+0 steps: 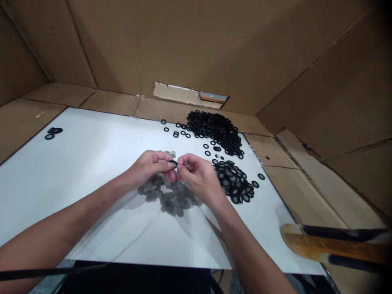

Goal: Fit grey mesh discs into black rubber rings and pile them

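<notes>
Cardboard walls [196,45] surround a white desk [76,163], with a few black rubber rings [52,132] at its far left. The left hand [150,167] and right hand [196,175] both pinch one small black ring [173,163] at the fingertips, above loose grey mesh discs [171,196]; further right lie a heap of black rings [212,130] and a pile of grey-centred rings [232,181].

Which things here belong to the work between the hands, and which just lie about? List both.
In the work: left hand, right hand, the black ring they pinch, grey mesh discs, heaped black rings, rings holding discs.
Lying about: stray black rings, orange-and-black object, cardboard lining.
</notes>
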A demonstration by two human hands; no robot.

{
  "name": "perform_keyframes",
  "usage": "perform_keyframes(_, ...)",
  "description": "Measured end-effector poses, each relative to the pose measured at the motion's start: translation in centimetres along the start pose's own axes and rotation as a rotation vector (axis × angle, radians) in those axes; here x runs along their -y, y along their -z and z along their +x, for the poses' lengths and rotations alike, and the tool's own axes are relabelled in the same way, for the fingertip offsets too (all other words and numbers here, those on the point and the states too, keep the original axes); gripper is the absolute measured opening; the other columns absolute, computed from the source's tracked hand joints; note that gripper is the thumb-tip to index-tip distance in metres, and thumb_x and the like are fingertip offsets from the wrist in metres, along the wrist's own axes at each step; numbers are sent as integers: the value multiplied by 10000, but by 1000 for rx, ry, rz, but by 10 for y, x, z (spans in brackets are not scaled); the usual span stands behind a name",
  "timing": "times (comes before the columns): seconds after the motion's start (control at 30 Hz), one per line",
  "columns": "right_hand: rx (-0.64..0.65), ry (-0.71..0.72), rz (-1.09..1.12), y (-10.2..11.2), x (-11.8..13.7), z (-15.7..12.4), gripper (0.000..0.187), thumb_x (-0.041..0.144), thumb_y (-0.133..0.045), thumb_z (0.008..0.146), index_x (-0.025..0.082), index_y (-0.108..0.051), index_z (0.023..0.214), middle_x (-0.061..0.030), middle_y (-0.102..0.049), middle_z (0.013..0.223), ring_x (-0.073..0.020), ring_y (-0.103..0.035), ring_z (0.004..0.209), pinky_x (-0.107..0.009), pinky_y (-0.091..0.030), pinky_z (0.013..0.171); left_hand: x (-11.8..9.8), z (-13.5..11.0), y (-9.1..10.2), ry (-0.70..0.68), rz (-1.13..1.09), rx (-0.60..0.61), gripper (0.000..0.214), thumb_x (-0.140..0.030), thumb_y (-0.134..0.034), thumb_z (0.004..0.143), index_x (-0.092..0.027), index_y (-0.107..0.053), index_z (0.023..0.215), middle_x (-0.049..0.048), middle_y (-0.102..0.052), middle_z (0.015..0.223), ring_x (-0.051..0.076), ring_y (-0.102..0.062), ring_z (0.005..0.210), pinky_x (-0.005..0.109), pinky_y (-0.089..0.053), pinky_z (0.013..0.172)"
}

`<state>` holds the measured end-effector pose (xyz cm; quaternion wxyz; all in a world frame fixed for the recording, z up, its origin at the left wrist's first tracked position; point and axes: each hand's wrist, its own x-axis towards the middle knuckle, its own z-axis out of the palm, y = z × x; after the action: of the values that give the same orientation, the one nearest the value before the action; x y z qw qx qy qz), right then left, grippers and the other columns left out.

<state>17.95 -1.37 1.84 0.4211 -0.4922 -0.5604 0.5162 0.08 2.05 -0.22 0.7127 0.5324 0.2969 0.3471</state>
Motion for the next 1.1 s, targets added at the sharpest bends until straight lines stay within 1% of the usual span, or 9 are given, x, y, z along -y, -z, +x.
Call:
perform_keyframes(0.13, -25, 0, -49, -2, 1, 1, 70, 255, -640, 807, 198, -603, 794, 9, -681, 662, -137, -613, 622, -242, -462, 595, 0, -1, -2, -14, 13, -40, 159, -286, -678, 863, -127, -685, 846, 46, -722, 706, 148, -684, 682, 280, -536, 733)
perform_keyframes(0.27, -30, 4, -14, -2, 3, 2, 129, 310, -655, 816, 193, -612, 788, 3, -675, 650, -144, -632, 617, -250, -488, 604, -2, -1, -6, -24, 30, -66, 167, -307, -684, 862, -144, -655, 836, 28, -708, 688, 139, -669, 662, 276, -530, 716)
perform_keyframes(0.37, -31, -7, 10, 0, 4, 2, 144, 322, -660, 818, 188, -618, 785, 6, -666, 635, -145, -638, 611, -253, -498, 611, -4, -1, -7, -7, 61, -47, 178, -315, -694, 858, -146, -649, 824, 29, -710, 694, 135, -665, 673, 261, -521, 708)
perform_keyframes(0.5, 3, -28, 43, 0, 3, 3, 158, 326, -661, 829, 187, -611, 774, 14, -649, 608, -139, -625, 594, -252, -495, 610, -8, -1, -7, 36, 104, -14, 175, -310, -687, 860, -140, -666, 822, 42, -720, 719, 140, -669, 692, 263, -523, 709)
perform_keyframes(0.63, 39, -34, 8, 2, 1, 3, 180, 352, -676, 830, 189, -612, 791, 13, -648, 616, -143, -613, 601, -258, -488, 612, -9, -1, -6, 62, 109, -8, 158, -292, -679, 859, -141, -674, 812, 41, -717, 713, 136, -661, 664, 260, -514, 678)
perform_keyframes(0.83, 56, -66, 37, 6, 3, 3, 205, 377, -692, 826, 182, -631, 804, -11, -681, 671, -151, -622, 652, -268, -497, 667, 1, 1, -3, 23, 19, -24, 172, -311, -678, 865, -144, -657, 828, 26, -708, 713, 135, -666, 662, 265, -521, 687)
perform_keyframes(0.97, 53, -72, 35, 5, 2, 4, 202, 367, -694, 825, 181, -628, 779, -10, -680, 688, -144, -611, 655, -262, -485, 661, 5, 2, -3, 3, -24, -19, 184, -329, -671, 880, -150, -637, 858, 26, -714, 741, 138, -673, 669, 277, -533, 692)
perform_keyframes(1.1, 51, -70, 57, 2, 2, 3, 171, 325, -662, 840, 187, -603, 758, 15, -642, 639, -128, -596, 619, -245, -457, 616, 3, 2, -3, 16, -23, 24, 182, -329, -656, 900, -150, -633, 872, 33, -723, 773, 132, -679, 678, 266, -533, 690)
